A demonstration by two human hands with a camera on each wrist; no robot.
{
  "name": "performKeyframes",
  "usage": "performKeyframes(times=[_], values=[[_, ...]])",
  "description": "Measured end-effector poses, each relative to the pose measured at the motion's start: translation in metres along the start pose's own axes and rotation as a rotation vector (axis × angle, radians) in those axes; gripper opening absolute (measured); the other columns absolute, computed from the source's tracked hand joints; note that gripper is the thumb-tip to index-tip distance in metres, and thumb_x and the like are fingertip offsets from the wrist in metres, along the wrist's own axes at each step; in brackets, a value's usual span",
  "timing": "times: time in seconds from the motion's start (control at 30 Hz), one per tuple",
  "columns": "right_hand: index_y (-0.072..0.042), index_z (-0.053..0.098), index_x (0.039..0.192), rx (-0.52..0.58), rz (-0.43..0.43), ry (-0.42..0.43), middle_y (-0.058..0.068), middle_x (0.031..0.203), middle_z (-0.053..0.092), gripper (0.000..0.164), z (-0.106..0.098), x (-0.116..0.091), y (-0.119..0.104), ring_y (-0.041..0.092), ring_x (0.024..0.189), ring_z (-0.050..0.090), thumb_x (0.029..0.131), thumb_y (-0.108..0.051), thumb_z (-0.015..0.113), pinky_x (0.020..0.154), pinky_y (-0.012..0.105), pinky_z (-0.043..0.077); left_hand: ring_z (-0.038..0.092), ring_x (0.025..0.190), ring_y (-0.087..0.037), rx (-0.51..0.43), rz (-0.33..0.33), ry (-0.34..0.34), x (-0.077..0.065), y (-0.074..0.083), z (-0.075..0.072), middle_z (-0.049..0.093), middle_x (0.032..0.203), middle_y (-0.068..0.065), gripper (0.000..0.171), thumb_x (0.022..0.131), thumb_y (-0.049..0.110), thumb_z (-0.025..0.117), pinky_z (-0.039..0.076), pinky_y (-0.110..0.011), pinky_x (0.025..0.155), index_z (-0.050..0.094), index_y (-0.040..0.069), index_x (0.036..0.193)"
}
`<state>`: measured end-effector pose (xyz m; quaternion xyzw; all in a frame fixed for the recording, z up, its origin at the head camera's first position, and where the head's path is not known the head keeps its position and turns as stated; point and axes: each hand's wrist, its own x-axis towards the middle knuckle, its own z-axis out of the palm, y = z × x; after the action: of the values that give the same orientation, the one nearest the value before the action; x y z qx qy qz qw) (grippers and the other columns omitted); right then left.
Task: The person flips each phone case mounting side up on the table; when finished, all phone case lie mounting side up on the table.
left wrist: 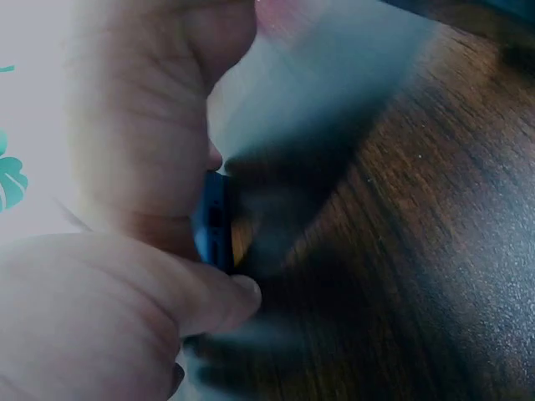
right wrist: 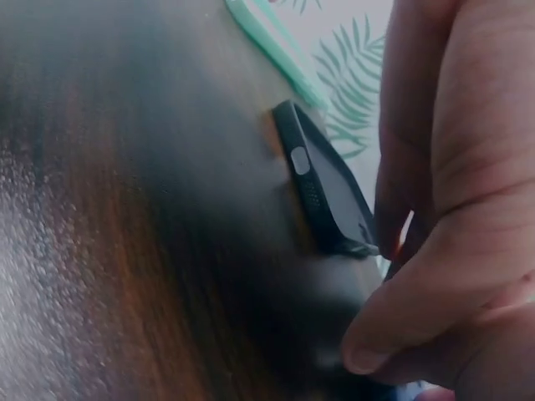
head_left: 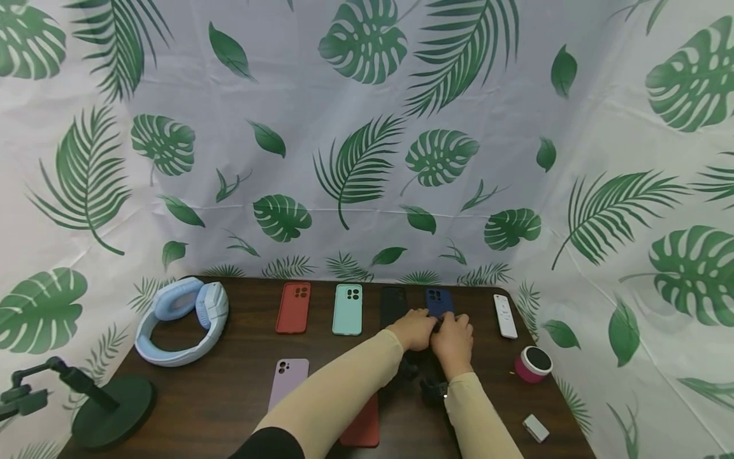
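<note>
The dark blue phone case (head_left: pixel 439 302) lies in the back row on the counter (head_left: pixel 241 382). Its near end is pinched by the left hand (head_left: pixel 414 330) and right hand (head_left: pixel 455 339), held together. It is judged light, flexible and best gripped at the edges.

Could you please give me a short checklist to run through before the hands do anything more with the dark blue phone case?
1. Both hands on the case: ok. The left hand and right hand meet at the near end of the dark blue phone case.
2. Firm grip: cannot tell. The left wrist view shows a thumb and fingers around a blue edge, but it is blurred.
3. Black phone case apart from the blue one: ok, a gap of table shows between them.
4. White remote out of the way: ok, it lies off to the right.
5. Pink round speaker untouched: ok.
</note>
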<state>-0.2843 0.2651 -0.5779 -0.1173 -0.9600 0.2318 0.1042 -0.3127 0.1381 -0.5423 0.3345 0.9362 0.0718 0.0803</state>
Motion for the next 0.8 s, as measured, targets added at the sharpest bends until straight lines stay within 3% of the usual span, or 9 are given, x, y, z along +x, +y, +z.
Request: performKeyframes(times=[0.13,0.3,0.4,0.47,0.53,0.63,0.73,0.8], values=[[0.0,0.06,0.128,0.019,0.016,-0.023,0.033,0.132,0.044,0.047,-0.003,0.002,0.003,0.056,0.116,0.048,0.09,-0.027,0.067,0.091,0.067,0.044,0.04,0.149,-0.024,-0.003,-0.025,0.008,-0.002,0.0,0.0,0.041,0.161,-0.009,0.056,0.101,0.025,0.056,0.035,-0.036,0.121,0.042,0.018,0.155],[-0.002,0.061,0.132,0.054,0.022,-0.015,0.033,0.129,0.05,0.052,-0.009,0.005,0.005,0.056,0.11,0.056,0.093,-0.035,0.064,0.091,0.064,0.048,0.047,0.144,-0.02,-0.114,-0.017,0.04,0.0,0.0,-0.001,0.041,0.161,-0.008,0.071,0.1,0.02,0.057,0.041,-0.03,0.116,0.024,0.01,0.162],[-0.003,0.062,0.132,0.081,0.012,0.019,0.031,0.123,0.057,0.052,-0.012,0.006,0.005,0.052,0.107,0.061,0.094,-0.038,0.061,0.09,0.063,0.049,0.059,0.13,-0.013,-0.179,0.015,0.057,0.003,0.001,-0.004,0.05,0.154,-0.01,0.077,0.1,0.018,0.056,0.047,-0.023,0.106,0.012,-0.002,0.161],[-0.004,0.062,0.132,0.097,0.009,0.041,0.029,0.121,0.061,0.051,-0.013,0.007,0.006,0.05,0.107,0.062,0.095,-0.039,0.06,0.091,0.063,0.049,0.068,0.112,-0.01,-0.223,0.027,0.056,0.006,0.002,-0.005,0.061,0.142,-0.012,0.079,0.101,0.016,0.055,0.053,-0.02,0.091,0.008,-0.007,0.16],[-0.006,0.063,0.132,0.114,0.012,0.061,0.028,0.12,0.064,0.049,-0.013,0.008,0.008,0.05,0.108,0.063,0.096,-0.039,0.058,0.092,0.063,0.048,0.071,0.096,-0.009,-0.26,0.026,0.052,0.008,0.005,-0.007,0.07,0.126,-0.013,0.079,0.101,0.016,0.056,0.054,-0.02,0.078,0.009,-0.01,0.158],[-0.008,0.063,0.132,0.139,0.024,0.081,0.026,0.121,0.068,0.048,-0.014,0.008,0.01,0.048,0.109,0.064,0.097,-0.04,0.056,0.092,0.062,0.049,0.073,0.091,-0.011,-0.312,0.013,0.042,0.01,0.008,-0.009,0.073,0.119,-0.014,0.078,0.1,0.019,0.059,0.053,-0.02,0.07,0.015,-0.01,0.158],[-0.008,0.063,0.131,0.161,0.03,0.092,0.024,0.121,0.069,0.047,-0.017,0.006,0.01,0.047,0.108,0.066,0.098,-0.04,0.054,0.09,0.061,0.05,0.072,0.101,-0.013,-0.333,-0.001,0.03,0.012,0.01,-0.01,0.069,0.13,-0.015,0.076,0.1,0.024,0.06,0.053,-0.02,0.075,0.022,-0.008,0.157],[-0.008,0.064,0.131,0.172,0.03,0.097,0.024,0.121,0.07,0.047,-0.018,0.006,0.01,0.047,0.106,0.067,0.098,-0.039,0.054,0.088,0.061,0.051,0.071,0.098,-0.012,-0.348,0.0,0.032,0.013,0.011,-0.01,0.069,0.128,-0.013,0.07,0.1,0.026,0.06,0.051,-0.02,0.073,0.031,-0.006,0.155]])
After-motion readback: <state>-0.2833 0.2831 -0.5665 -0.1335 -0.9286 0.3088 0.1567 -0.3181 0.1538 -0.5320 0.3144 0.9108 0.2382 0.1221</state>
